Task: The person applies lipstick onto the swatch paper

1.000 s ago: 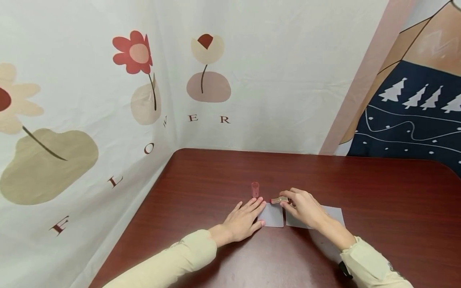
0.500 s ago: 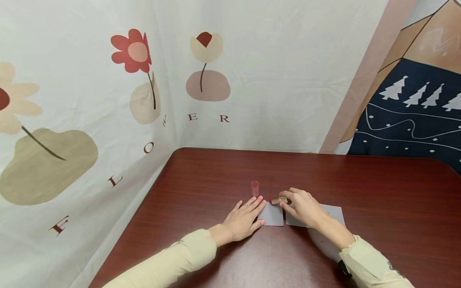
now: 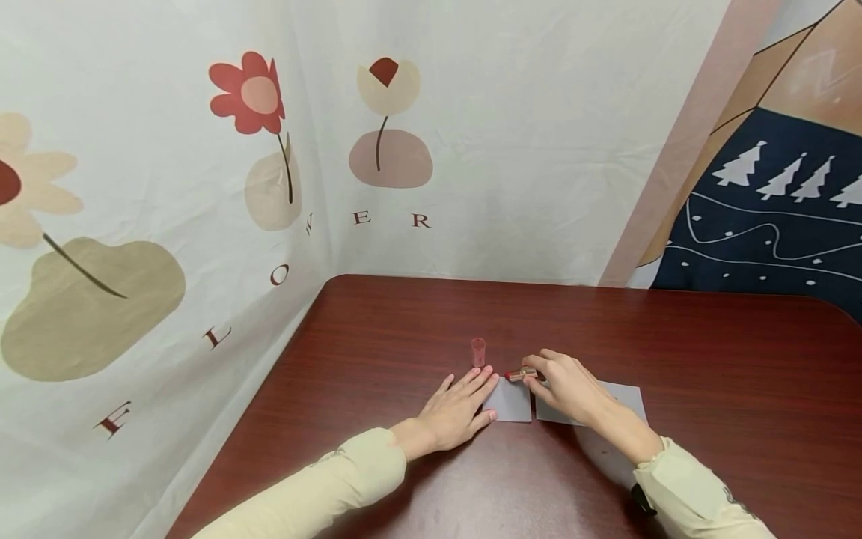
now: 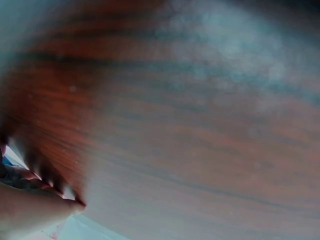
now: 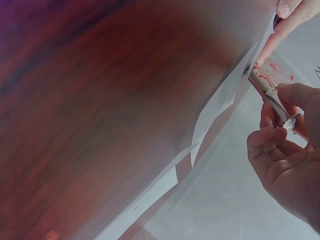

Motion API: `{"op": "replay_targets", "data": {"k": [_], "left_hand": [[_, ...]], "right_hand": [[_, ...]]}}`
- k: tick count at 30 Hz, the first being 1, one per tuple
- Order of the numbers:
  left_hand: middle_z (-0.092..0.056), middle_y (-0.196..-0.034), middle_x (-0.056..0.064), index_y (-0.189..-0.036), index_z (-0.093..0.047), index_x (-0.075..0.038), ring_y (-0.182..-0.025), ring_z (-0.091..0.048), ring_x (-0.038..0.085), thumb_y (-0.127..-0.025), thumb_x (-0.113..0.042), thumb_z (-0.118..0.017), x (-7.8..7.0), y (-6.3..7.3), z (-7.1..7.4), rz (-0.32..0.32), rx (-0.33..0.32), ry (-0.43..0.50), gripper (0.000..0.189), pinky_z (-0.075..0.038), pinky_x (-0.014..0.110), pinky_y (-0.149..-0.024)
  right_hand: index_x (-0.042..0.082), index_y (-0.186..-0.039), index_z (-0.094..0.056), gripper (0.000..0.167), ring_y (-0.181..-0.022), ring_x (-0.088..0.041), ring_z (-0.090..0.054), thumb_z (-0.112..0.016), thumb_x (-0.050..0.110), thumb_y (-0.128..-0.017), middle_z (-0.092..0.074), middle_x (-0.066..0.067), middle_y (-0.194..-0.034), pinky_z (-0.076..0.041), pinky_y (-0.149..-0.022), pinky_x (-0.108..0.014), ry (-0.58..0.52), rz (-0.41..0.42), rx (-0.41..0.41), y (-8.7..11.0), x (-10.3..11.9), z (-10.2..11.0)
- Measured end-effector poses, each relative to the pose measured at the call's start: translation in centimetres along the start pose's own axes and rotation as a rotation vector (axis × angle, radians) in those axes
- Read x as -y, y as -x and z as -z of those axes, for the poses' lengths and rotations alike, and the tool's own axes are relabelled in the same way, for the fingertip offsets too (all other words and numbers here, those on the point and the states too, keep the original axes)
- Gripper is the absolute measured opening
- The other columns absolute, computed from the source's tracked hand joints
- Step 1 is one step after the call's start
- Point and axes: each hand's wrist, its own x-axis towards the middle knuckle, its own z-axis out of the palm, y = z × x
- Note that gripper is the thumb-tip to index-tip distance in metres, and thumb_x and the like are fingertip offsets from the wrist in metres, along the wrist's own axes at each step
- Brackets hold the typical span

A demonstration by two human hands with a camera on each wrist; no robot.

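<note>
My left hand point(image 3: 454, 418) lies flat with fingers spread, its fingertips and thumb over the left side of a small white sheet of paper point(image 3: 510, 403). The thumb side of that hand point(image 4: 35, 212) shows low in the left wrist view. My right hand point(image 3: 572, 393) pinches an uncapped lipstick point(image 3: 521, 374) between thumb and fingers. The lipstick, a gold tube with a red tip, tilts leftward, its tip right at the paper's far edge. In the right wrist view the lipstick point(image 5: 272, 96) points toward the left hand's fingers point(image 5: 280, 40).
A clear pinkish lipstick cap point(image 3: 478, 352) stands upright just beyond the left fingertips. Under the right hand and wrist lies a second white sheet point(image 3: 626, 394), beside the first across a narrow gap. The brown wooden table point(image 3: 404, 329) meets flower-printed cloth walls point(image 3: 525, 150) behind and left.
The lipstick tip shifts very slightly left along the paper's far edge, then barely moves. The left hand, sheets and cap stay put.
</note>
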Motion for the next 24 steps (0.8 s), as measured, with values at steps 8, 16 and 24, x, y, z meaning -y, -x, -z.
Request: {"op": "replay_targets", "data": {"k": [8,16,24], "left_hand": [[-0.019,-0.153,-0.002,-0.148,-0.026,-0.016,-0.139,-0.014,0.014,-0.099,-0.043,-0.035,0.04,-0.01,0.05,-0.001,0.004,0.003,0.057,-0.018,0.046,-0.108],[-0.02,-0.153,-0.001,-0.148,-0.027,-0.016,-0.139,-0.015,0.015,-0.099,-0.043,-0.036,0.06,0.05,0.06,-0.003,-0.002,0.004,0.057,-0.019,0.046,-0.108],[-0.021,-0.153,-0.001,-0.148,-0.027,-0.016,-0.139,-0.016,0.015,-0.099,-0.043,-0.036,-0.03,0.08,0.03,-0.005,-0.006,-0.004,0.056,-0.02,0.046,-0.108]], "right_hand": [[-0.001,-0.099,-0.067,0.019,-0.054,-0.002,-0.041,-0.069,0.008,-0.083,-0.057,-0.003,-0.079,-0.039,-0.048,-0.019,-0.01,-0.006,0.011,0.0,0.04,0.05],[-0.002,-0.099,-0.067,0.02,-0.056,-0.003,-0.044,-0.069,0.008,-0.082,-0.059,-0.005,-0.081,-0.041,-0.049,-0.02,-0.008,0.001,0.015,0.07,0.15,0.04],[-0.002,-0.099,-0.067,0.019,-0.055,-0.003,-0.041,-0.069,0.009,-0.083,-0.057,-0.003,-0.078,-0.038,-0.048,-0.02,-0.022,-0.001,0.035,0.07,0.31,0.13]]}}
